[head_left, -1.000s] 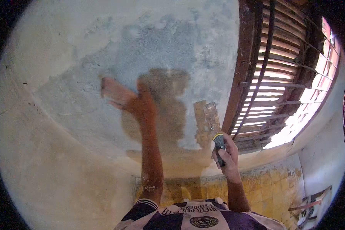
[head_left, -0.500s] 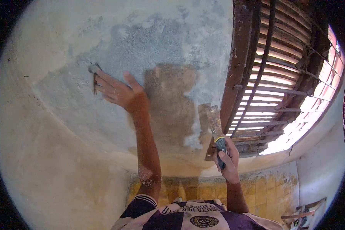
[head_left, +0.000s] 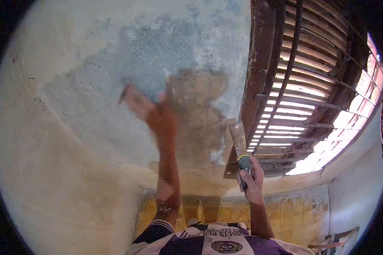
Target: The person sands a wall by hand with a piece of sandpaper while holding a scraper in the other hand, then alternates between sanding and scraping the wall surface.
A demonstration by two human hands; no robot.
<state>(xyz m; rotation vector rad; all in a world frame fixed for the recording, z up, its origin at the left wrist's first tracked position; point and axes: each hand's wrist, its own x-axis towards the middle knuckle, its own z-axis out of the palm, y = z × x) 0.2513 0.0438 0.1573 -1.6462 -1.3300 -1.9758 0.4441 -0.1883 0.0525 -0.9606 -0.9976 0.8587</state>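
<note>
My left hand [head_left: 151, 110] is up against the wall [head_left: 98, 114], over a rough blue-grey patch. It is smeared by motion; its fingers look stretched out and lie flat, with a dark shadow at their tips. Lower right, my right hand [head_left: 253, 180] is wrapped round the dark handle of a putty knife [head_left: 239, 138]. The knife's worn metal blade points upward, close to the window frame, and a yellow ring marks where handle meets blade.
A brown wooden window frame [head_left: 264, 63] with slats and metal bars fills the right side, bright light coming through. Yellow tiles [head_left: 281, 212] cover the lower wall. A wooden item [head_left: 342, 240] lies at the bottom right. My body's shadow falls on the wall.
My left hand has swept to the right across the wall and is now blurred. My right hand still holds the putty knife, almost in the same place. The view has shifted slightly.
</note>
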